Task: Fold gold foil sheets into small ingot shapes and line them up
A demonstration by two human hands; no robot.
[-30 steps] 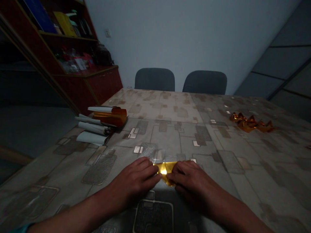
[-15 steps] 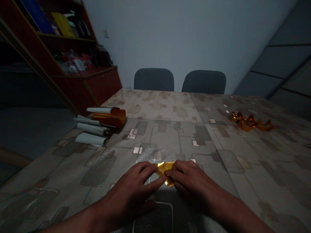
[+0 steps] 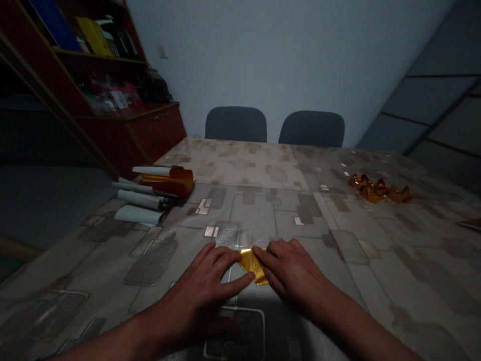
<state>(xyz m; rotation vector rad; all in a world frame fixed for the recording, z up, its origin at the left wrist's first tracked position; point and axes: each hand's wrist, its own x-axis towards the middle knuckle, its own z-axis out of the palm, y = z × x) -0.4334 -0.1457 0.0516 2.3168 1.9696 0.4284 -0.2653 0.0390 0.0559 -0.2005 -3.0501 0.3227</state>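
Note:
A small folded piece of gold foil paper (image 3: 252, 264) lies on the table in front of me, its shiny side up. My left hand (image 3: 210, 276) holds its left edge, with the index fingertip at the upper left and the thumb stretched to the lower edge. From the other side my right hand (image 3: 289, 263) grips the paper, fingers bent, thumb pressed on the top face. The right end of the paper is hidden under those fingers.
Rolled gold-and-white paper sheets (image 3: 154, 193) lie at the left of the patterned table (image 3: 259, 210). Several folded gold foil shapes (image 3: 379, 189) sit at the right. A flat orange-brown piece (image 3: 471, 223) shows at the right edge. Two chairs (image 3: 236, 124) stand behind.
My right thumb has moved up to the paper's top edge. My left thumb has spread away from the fingers along the lower edge. The view has turned slightly right.

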